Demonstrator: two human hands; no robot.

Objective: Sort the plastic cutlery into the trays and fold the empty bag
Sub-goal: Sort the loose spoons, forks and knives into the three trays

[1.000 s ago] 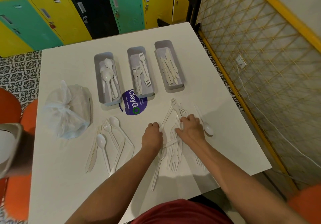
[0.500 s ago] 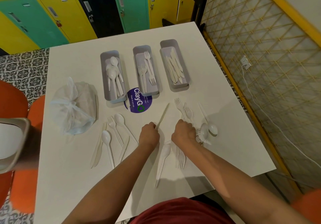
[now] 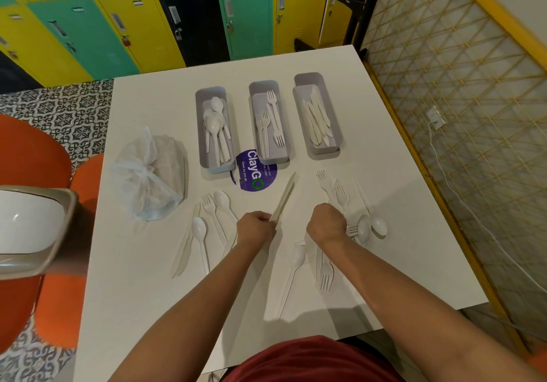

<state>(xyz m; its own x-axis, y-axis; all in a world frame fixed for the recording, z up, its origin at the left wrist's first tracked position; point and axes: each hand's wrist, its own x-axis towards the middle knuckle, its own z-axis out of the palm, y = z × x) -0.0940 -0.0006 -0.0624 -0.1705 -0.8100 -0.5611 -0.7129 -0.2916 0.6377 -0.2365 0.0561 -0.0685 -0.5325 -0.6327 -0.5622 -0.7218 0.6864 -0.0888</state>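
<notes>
Three grey trays stand in a row on the white table: the left tray (image 3: 201, 132) holds spoons, the middle tray (image 3: 254, 106) forks, the right tray (image 3: 334, 127) knives. My left hand (image 3: 256, 229) grips a white plastic knife (image 3: 284, 196) by its handle, blade pointing toward the trays. My right hand (image 3: 325, 224) is closed over loose cutlery beside a pile of forks and spoons (image 3: 362, 224); what it grips is hidden. More cutlery (image 3: 204, 227) lies left of my hands, and a spoon (image 3: 291, 275) and fork (image 3: 325, 272) lie near me. The clear bag (image 3: 148, 177) sits bunched at the left.
A purple round sticker (image 3: 254, 174) is on the table in front of the trays. An orange chair (image 3: 26, 156) and a white bin lid (image 3: 29, 227) are off the table's left edge. A lattice wall (image 3: 458, 115) runs along the right, lockers at the back.
My left hand lifted a knife out of the pile and drew it toward me. My right hand pulled back and closed near the right pile. The camera tilted slightly.
</notes>
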